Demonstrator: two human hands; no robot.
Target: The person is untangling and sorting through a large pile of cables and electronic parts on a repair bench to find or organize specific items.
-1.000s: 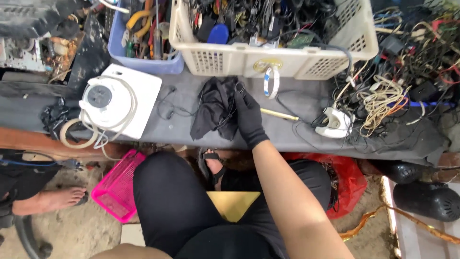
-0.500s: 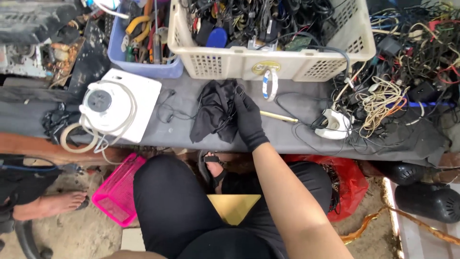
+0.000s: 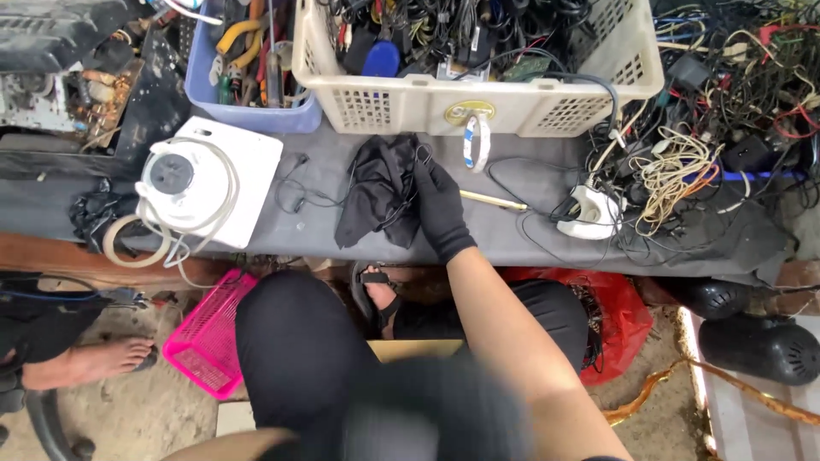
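On the grey surface (image 3: 530,239), just below the beige basket (image 3: 478,102), the gloved right hand (image 3: 440,205) rests on a crumpled black cloth (image 3: 376,196), fingers curled into its edge beside a thin black cable. The cloth remains bunched, not yet lifted. No left hand is visible

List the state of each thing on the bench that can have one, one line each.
right hand: gloved in black, resting on the black cloth
black cloth: crumpled, lying on the grey bench cover
cream basket: full of tangled cables
blue bin: holding hand tools
roll of tape: standing on edge against the basket
pink basket: tilted on the ground
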